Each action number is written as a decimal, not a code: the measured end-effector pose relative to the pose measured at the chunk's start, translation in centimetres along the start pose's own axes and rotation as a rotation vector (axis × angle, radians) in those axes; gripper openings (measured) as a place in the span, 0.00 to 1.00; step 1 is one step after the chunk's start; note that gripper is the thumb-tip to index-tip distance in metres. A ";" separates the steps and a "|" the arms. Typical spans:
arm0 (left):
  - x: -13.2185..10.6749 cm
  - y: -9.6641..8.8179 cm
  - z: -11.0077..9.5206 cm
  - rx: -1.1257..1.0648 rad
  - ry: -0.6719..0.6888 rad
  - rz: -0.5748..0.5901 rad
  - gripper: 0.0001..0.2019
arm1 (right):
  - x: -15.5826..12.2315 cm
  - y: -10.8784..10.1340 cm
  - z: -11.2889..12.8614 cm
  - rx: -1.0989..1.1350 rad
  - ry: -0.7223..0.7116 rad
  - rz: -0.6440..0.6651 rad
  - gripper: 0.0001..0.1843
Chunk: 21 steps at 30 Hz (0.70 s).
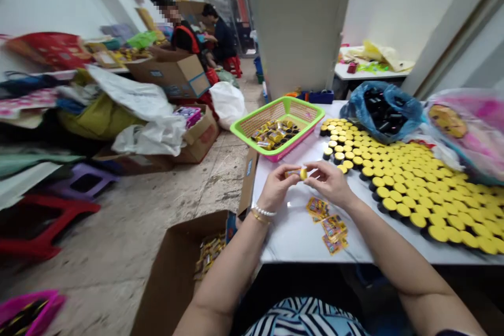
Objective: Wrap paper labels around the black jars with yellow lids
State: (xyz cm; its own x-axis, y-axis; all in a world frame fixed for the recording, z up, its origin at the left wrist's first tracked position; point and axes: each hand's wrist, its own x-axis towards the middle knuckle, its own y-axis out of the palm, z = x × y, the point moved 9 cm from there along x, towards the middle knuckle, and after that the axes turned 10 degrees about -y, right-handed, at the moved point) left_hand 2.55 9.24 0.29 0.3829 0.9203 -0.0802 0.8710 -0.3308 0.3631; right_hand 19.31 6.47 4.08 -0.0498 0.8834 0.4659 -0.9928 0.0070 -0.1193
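My left hand (276,187) and my right hand (329,182) meet above the white table (299,241), both pinched on one small yellow-capped jar (298,173) lying sideways between the fingertips. A pearl bracelet circles my left wrist. Just below my right hand lie several small printed labels (328,224) on the table. To the right stand many black jars with yellow caps (417,178) in packed rows. A green and pink basket (252,125) ahead holds several labelled jars.
A blue bag of black jars (384,107) and a pink plastic bag (472,126) sit at the table's far right. An open cardboard box (177,273) with packed goods stands on the floor at my left. Two people sit far back among boxes, bags and stools.
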 end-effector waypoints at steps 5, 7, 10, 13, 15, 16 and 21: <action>0.9 -0.4 1.8 -0.193 -0.166 -0.021 0.25 | 4.2 -11.7 2.3 0.033 0.225 -0.397 0.44; 0.8 -0.1 1.7 -0.251 -0.185 -0.005 0.26 | 4.5 -12.2 3.6 -0.038 0.193 -0.399 0.41; 0.3 0.0 1.4 -0.288 -0.172 -0.004 0.27 | 3.1 -5.6 4.1 -0.186 0.101 -0.056 0.30; 0.0 -0.1 1.3 -0.274 -0.125 -0.016 0.26 | 0.3 0.6 4.8 -0.274 -0.125 0.117 0.25; -0.1 0.0 1.5 -0.251 -0.108 -0.004 0.25 | -0.9 2.2 4.7 -0.296 -0.214 0.115 0.22; -0.1 0.2 1.5 -0.232 -0.095 0.006 0.24 | -1.2 2.4 4.4 -0.296 -0.227 0.096 0.20; -0.4 0.7 0.4 -0.013 0.062 0.029 0.21 | -1.6 1.5 1.7 -0.085 -0.111 -0.076 0.16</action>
State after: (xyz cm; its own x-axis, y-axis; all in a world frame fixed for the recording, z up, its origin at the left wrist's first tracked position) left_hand 3.10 8.57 0.19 0.3881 0.9215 -0.0120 0.8555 -0.3554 0.3767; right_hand 17.70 4.26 4.63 0.0092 0.8218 0.5698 -0.9816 0.1162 -0.1517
